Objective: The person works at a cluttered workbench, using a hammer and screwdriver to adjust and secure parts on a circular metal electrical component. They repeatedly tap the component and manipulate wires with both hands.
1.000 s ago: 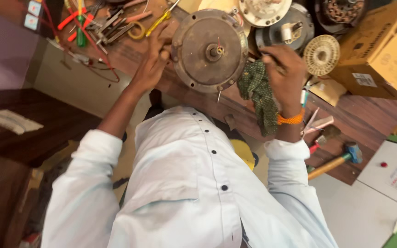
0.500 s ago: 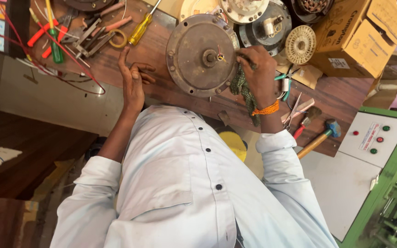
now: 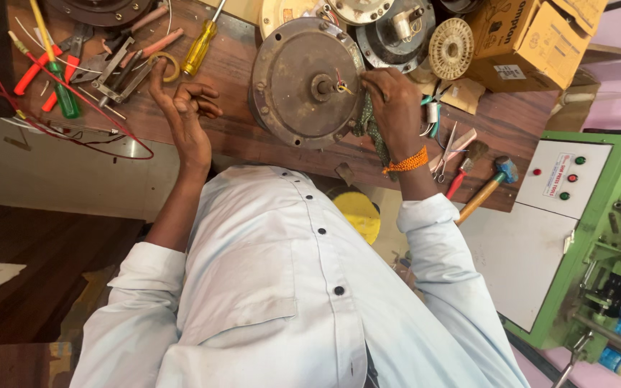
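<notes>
A round grey metal motor housing [image 3: 300,86] with a short centre shaft and coloured wires lies on the wooden bench [image 3: 253,140]. My right hand [image 3: 395,108], with an orange thread band at the wrist, grips a green cloth [image 3: 368,129] against the housing's right rim. My left hand [image 3: 181,108] hovers palm up over the bench to the left of the housing with its fingers loosely curled and nothing in it. It is close to a yellow ring [image 3: 169,63] and a pair of pliers [image 3: 120,72].
Screwdrivers [image 3: 199,47], red wires [image 3: 73,108] and other hand tools lie at the left. More motor parts [image 3: 397,32], a ribbed disc [image 3: 451,47] and a cardboard box [image 3: 533,39] are behind. Scissors [image 3: 447,154], a blue-headed hammer [image 3: 490,183] and a green control cabinet [image 3: 562,179] are at the right.
My left hand has let go of the housing's left rim and moved left towards the tools. My right hand has stayed at the housing's right edge with the cloth.
</notes>
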